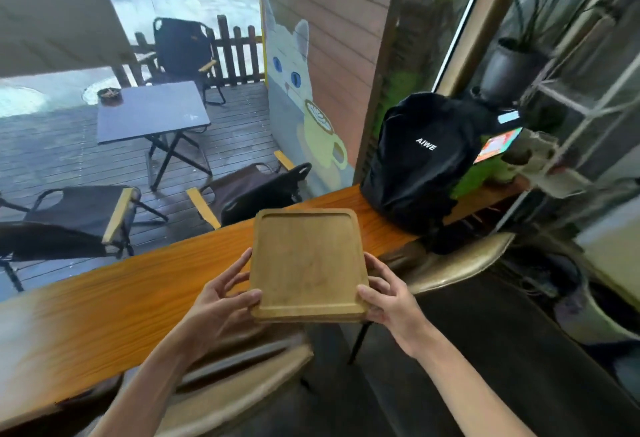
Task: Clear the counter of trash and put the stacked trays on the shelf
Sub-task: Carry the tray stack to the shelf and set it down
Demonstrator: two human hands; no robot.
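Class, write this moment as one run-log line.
hands: left and right grip tray | tray: lifted over counter, empty | backpack: on counter | shelf: not reached

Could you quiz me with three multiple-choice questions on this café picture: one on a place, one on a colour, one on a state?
1. Where is the black backpack?
A. on the wooden counter
B. on the outdoor table
C. on the floor

2. What colour are the painted cat's eyes?
A. green
B. blue
C. yellow

3. How is the wooden tray held?
A. lying untouched
B. in one hand
C. in both hands

Answers: 1 A, it stands on the counter's far end. 2 B, both eyes are blue. 3 C, the left hand and right hand grip its sides.
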